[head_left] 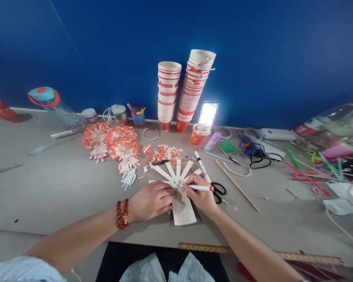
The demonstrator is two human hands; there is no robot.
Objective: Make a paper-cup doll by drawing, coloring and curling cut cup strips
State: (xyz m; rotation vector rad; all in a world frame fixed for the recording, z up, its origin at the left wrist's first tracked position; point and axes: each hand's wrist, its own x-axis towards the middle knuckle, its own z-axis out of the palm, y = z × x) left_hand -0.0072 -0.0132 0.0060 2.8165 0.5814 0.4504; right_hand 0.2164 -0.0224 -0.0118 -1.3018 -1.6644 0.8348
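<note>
Arms (pixel 76 235) are stretched to paper (pixel 186 217), left hand (pixel 151 201) unclenched; pen (pixel 201 188) is gripped by right hand (pixel 204 201); cups (pixel 168 92) are nested behind paper.

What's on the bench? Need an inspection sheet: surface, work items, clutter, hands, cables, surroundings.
Surface: grey tabletop, paper scraps scattered beyond the hands.
Work items: white paper piece bearing an outlined figure, strips fanning from its far end; white pen with a red end.
Clutter: black-handled scissors, wooden stick, orange-and-white cutouts.
Hands: left hand rests on the paper; right hand holds the pen.
Cables: black cable and white cable, right side.
Surroundings: blue wall; two paper-cup stacks before it.
</note>
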